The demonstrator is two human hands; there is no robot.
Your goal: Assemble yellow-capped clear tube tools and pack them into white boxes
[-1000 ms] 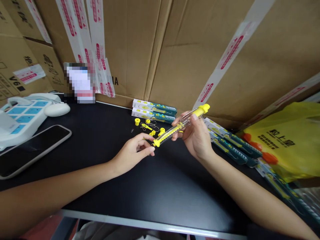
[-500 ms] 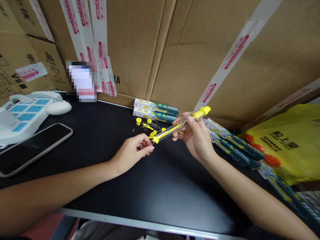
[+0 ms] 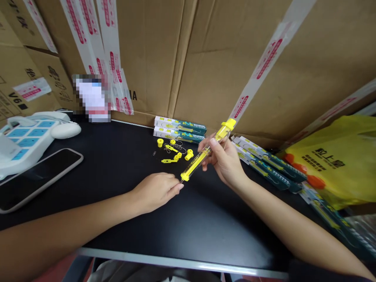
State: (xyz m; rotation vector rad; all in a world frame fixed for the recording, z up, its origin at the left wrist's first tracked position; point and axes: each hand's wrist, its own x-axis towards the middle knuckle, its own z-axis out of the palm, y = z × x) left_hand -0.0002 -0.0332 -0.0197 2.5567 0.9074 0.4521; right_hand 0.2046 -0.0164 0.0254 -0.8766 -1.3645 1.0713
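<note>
A clear tube with yellow ends and a yellow inner part (image 3: 197, 161) slants over the black table. My right hand (image 3: 225, 160) is closed round its upper part, just below the top yellow cap. At the lower end, my left hand (image 3: 158, 192) pinches a small metal hook below the yellow cap; its other fingers are curled and mostly hidden. Behind my left hand lie small yellow parts: a cap (image 3: 160, 143), a flat strip (image 3: 169, 161) and a plug (image 3: 188, 155), with thin metal wire hooks (image 3: 182, 147) among them.
Printed narrow boxes (image 3: 179, 135) lie at the back, and more (image 3: 261, 164) at the right near a yellow bag (image 3: 337, 164). A phone (image 3: 41, 176) and a power strip (image 3: 32, 135) are at the left. Cardboard (image 3: 149, 55) stands behind the table (image 3: 182, 231).
The tube has tilted more steeply and its lower end has come nearer, along with my left hand. The tube has turned so its scale no longer faces the camera. The view has shifted slightly.
</note>
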